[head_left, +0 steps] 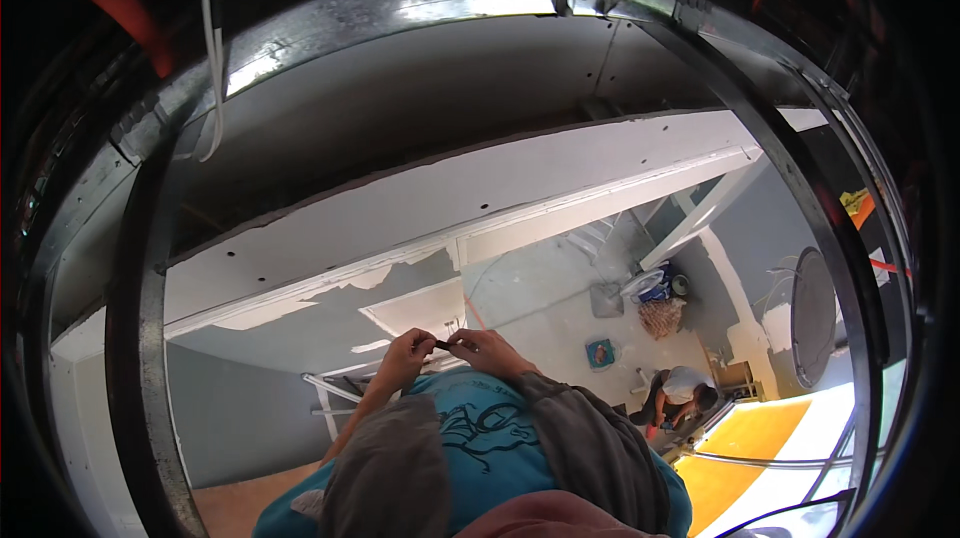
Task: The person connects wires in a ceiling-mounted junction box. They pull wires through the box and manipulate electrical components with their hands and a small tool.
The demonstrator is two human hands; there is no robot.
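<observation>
In front of my chest, both hands meet over a small dark piece (442,345), too small for me to tell its kind. My left hand (404,359) pinches one end of it between thumb and fingertips. The fingers of my right hand (486,350) are closed on its other end. Beyond the hands runs a long white plasterboard edge (400,221) with several dark screw heads. The hands appear well apart from that board.
Metal framing studs (800,178) arch around me, and white cables (213,58) hang at upper left. Far below, a co-worker (682,393) crouches on the floor near a yellow panel (745,458). A teal box (600,354) and a patterned sack (661,318) stand there too.
</observation>
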